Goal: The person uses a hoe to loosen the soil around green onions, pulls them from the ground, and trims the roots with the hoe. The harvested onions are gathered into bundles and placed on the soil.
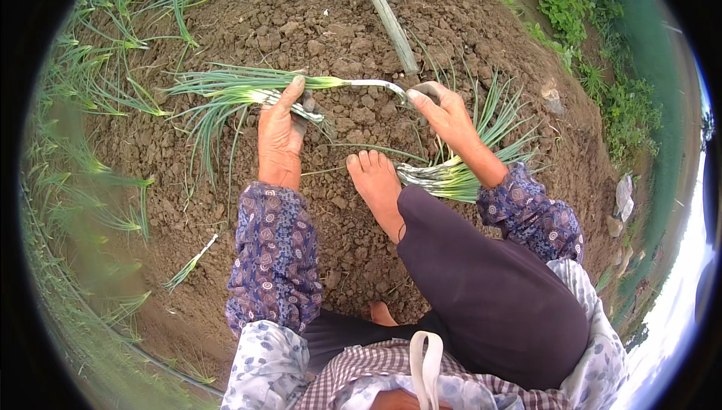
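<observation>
My left hand (286, 122) grips a bunch of green onions (225, 91), its green leaves fanning out to the left and its white stems and roots pointing right. One longer green onion (366, 82) stretches from that hand across to the right, its pale stem bent down at the root end. At that root end are the thumb and fingers of my right hand (445, 111), pinched together on it. Below my right hand a second bunch of green onions (445, 176) lies on the soil beside my bare foot (375, 181), roots toward the foot.
Cloddy brown soil (338, 229) surrounds me. A wooden stick (389, 21) slants down from the top. Onion plants (96, 72) grow at the left, and a single loose onion (192, 263) lies lower left. Green netting (654, 128), weeds (626, 105) and stones (623, 198) border the right.
</observation>
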Demonstrator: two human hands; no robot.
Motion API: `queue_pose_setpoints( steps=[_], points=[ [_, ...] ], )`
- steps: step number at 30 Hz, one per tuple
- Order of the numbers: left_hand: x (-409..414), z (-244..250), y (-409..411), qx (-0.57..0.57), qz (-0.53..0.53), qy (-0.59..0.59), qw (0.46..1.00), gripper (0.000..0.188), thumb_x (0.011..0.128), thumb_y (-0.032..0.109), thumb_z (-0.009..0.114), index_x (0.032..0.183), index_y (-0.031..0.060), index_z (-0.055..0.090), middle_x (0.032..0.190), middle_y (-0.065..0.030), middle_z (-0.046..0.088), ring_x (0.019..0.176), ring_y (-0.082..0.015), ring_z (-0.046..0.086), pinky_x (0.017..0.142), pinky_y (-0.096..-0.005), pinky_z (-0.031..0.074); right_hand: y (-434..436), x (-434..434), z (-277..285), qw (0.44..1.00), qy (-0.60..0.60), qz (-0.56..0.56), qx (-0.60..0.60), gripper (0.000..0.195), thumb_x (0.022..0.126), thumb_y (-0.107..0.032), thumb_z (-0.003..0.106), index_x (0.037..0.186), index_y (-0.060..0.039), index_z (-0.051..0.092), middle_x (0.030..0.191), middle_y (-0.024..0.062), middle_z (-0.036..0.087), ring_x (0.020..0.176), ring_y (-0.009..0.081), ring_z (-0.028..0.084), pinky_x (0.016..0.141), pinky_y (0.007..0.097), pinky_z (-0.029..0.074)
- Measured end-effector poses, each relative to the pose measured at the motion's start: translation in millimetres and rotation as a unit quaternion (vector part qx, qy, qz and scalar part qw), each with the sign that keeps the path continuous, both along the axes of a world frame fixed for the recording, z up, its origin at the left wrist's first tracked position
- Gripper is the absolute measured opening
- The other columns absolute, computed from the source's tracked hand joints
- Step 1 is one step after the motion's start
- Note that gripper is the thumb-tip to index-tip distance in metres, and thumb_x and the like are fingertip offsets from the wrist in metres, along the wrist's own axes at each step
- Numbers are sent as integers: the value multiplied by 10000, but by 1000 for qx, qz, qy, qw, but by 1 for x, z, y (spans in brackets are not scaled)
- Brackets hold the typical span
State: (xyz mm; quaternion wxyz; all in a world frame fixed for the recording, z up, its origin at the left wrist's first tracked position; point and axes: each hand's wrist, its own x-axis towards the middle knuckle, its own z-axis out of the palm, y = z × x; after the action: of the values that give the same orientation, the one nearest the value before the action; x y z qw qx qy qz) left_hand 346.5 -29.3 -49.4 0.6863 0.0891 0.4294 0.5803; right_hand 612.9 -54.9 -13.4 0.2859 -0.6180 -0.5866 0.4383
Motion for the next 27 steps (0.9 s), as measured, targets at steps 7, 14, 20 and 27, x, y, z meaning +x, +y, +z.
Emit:
queue_pose_setpoints(
  steps=[7, 14, 20, 27],
  points=[
    [-4, 27, 127, 148, 80, 225, 960, 183, 787, 82, 756, 925, 69, 636, 804, -15, 656, 627, -87, 576, 533, -224, 443, 93, 2, -49, 965, -254, 54, -41, 598, 788, -374, 704, 1103, 85, 486, 956, 265, 620, 936, 405, 611, 805, 453, 477],
    [19, 0, 234, 234, 76, 389, 888, 247, 789, 239, 764, 846, 17, 672, 689, 31, 555, 591, -84, 433, 558, -297, 372, 142, -1, -67, 978, -183, -23, -96, 472, 795, -320, 669, 1055, 40, 510, 961, 251, 630, 941, 389, 620, 818, 446, 476],
    [43, -20, 287, 282, 68, 437, 852, 251, 792, 233, 756, 849, 0, 681, 687, 19, 579, 601, -92, 453, 579, -307, 401, 105, -2, -54, 984, -163, -63, -44, 363, 822, -240, 639, 1018, 28, 493, 879, 259, 616, 843, 405, 623, 743, 470, 478],
    [76, -61, 322, 237, -56, 660, 711, 262, 783, 241, 714, 912, 15, 689, 784, -118, 671, 706, -227, 601, 680, -381, 479, 90, 10, -69, 991, -108, -72, 11, 306, 822, -204, 677, 988, 1, 521, 667, 142, 561, 591, 269, 562, 575, 383, 456]
  ],
)
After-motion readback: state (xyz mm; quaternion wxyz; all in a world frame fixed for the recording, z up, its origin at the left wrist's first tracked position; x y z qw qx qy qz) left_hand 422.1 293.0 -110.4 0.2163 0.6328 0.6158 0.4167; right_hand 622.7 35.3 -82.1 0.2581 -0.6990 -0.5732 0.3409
